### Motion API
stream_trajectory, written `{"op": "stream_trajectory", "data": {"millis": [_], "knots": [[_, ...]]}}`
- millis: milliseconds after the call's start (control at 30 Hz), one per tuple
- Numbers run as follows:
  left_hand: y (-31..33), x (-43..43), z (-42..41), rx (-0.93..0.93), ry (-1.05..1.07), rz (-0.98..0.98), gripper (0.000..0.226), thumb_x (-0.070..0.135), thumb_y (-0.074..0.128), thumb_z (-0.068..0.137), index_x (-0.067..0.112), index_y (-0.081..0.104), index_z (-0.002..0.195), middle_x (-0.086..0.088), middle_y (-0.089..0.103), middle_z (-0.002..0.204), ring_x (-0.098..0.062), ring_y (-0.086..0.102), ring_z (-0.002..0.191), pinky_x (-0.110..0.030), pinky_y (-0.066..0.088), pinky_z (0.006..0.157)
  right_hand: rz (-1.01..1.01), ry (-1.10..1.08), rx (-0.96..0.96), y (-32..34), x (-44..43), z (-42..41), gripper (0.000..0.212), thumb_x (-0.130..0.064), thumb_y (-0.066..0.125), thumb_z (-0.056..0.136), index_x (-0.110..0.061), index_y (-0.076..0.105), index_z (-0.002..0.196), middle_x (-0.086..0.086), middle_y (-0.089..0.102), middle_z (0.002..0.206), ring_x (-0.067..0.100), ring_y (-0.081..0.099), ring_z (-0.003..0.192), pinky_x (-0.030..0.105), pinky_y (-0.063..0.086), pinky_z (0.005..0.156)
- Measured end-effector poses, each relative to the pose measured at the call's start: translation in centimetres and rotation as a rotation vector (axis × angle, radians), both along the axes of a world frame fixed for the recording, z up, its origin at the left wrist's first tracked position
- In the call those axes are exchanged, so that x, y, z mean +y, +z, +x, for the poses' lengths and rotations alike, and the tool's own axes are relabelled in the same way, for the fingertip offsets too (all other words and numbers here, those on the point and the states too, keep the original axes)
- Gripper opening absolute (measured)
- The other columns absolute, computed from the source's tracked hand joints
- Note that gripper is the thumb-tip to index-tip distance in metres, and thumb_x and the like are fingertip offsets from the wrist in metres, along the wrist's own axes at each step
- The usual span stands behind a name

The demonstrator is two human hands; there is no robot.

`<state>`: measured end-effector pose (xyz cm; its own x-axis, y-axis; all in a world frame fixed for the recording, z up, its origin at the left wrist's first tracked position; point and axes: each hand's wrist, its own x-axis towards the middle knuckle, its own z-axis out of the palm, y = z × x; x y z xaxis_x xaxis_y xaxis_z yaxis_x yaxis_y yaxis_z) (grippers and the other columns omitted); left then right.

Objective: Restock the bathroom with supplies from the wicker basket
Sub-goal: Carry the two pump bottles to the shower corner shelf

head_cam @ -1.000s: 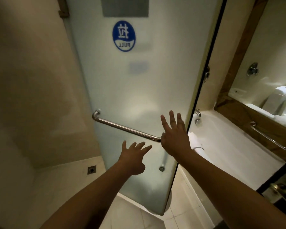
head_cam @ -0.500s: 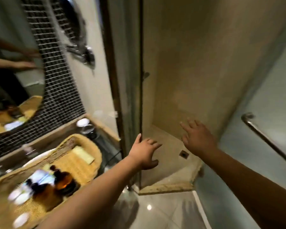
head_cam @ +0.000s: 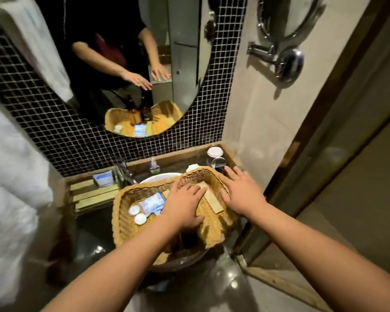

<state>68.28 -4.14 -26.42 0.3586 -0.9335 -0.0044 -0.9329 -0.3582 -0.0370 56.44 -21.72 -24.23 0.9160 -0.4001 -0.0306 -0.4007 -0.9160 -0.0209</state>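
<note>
Woven tan wicker basket point(head_cam: 122, 212) sits on top of the round white basin point(head_cam: 158, 177) on the dark glossy worktop point(head_cam: 92, 233), just in front of the oval wall mirror point(head_cam: 113, 64). Inside it, near the left wall, lie two small round white lids point(head_cam: 137, 214), with a blue-and-white packet point(head_cam: 152, 202) beside them and a flat pale-yellow rectangular bar point(head_cam: 214, 202) toward the right wall.

Left hand point(head_cam: 184, 204) is inside the basket, palm down, fingers point(head_cam: 195, 191) loosely spread and flat over the contents near the packet and bar; whether it grips anything cannot be told, as the hand hides what lies beneath. Dark brown bottles point(head_cam: 186, 240) show dimly under its wrist at the near edge of the basket.

Right hand point(head_cam: 242, 192) is open, fingers spread wide, resting on the basket's right rim. Just beyond its fingertips, at the worktop's back right corner, stand two glass jars with a white lid point(head_cam: 214, 152). A blue-white box point(head_cam: 103, 178) lies on the wooden slatted tray point(head_cam: 92, 194) at the back left.
</note>
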Motion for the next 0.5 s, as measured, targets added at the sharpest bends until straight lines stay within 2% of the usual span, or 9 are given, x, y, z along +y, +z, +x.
{"op": "stream_trajectory", "data": {"millis": [100,233,367,500], "knots": [[-0.9,3.3,2.6,0.028,0.158,0.031,0.097,0.071,0.053,0.081,0.027,0.014,0.158,0.001,0.035,0.158,-0.024,0.031,0.145,-0.056,0.004,0.12,0.019,0.103,0.066,-1.8,1.9,3.9,0.064,-0.048,0.038,0.097,-0.034,0.021,0.158,0.002,0.017,0.167,0.026,0.014,0.153,0.045,0.013,0.124],[-2.5,5.8,4.1,0.129,0.286,0.069,0.098,0.076,0.051,0.081,0.03,0.013,0.158,0.003,0.035,0.158,-0.023,0.033,0.144,-0.054,0.01,0.12,0.018,0.233,0.176,-3.9,2.8,7.1,0.077,-0.046,0.049,0.092,-0.035,0.013,0.159,0.002,0.018,0.166,0.028,0.017,0.152,0.045,0.015,0.124],[-3.7,7.7,3.9,0.229,0.411,0.021,0.103,0.084,0.054,0.074,0.035,0.017,0.156,0.004,0.041,0.154,-0.022,0.04,0.139,-0.048,0.026,0.116,0.172,0.276,0.339,-5.8,2.4,7.9,0.095,-0.034,0.066,0.084,-0.038,0.007,0.159,0.0,0.012,0.167,0.027,0.014,0.153,0.043,0.023,0.122],[-6.0,9.7,2.7,0.314,0.554,-0.036,0.108,0.087,0.055,0.069,0.038,0.016,0.156,0.005,0.043,0.152,-0.023,0.043,0.137,-0.045,0.033,0.113,0.352,0.294,0.435,-8.0,2.1,7.5,0.106,-0.027,0.073,0.079,-0.037,0.004,0.159,0.003,0.015,0.167,0.025,0.016,0.152,0.045,0.025,0.122]]}}
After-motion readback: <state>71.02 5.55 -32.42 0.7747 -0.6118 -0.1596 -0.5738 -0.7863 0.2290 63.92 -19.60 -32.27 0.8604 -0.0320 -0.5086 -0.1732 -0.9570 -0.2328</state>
